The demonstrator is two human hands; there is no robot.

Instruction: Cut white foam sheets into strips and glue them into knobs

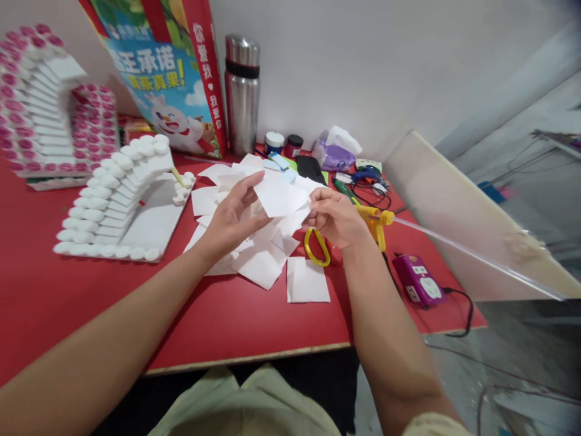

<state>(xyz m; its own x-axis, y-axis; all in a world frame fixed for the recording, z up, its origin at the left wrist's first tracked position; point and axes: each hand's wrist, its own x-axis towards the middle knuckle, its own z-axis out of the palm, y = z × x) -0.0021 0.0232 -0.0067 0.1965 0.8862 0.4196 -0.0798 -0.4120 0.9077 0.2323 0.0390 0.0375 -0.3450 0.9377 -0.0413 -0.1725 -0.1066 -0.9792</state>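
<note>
Both hands hold one white paper square (280,197) above a loose pile of white paper pieces (254,257) on the red table (68,290). My left hand (236,212) grips the sheet's left edge, thumb on top and fingers curled beneath. My right hand (334,217) pinches its right edge. Yellow-handled scissors (316,247) lie just under my right hand. A separate white square (307,281) lies flat nearer to me.
A yellow glue gun (376,221) with a long clear stick lies right of my hand, beside a purple power strip (418,281). White bottle-cap models (118,203) stand left. A steel flask (242,94), a printed bag (167,72) and small jars line the wall.
</note>
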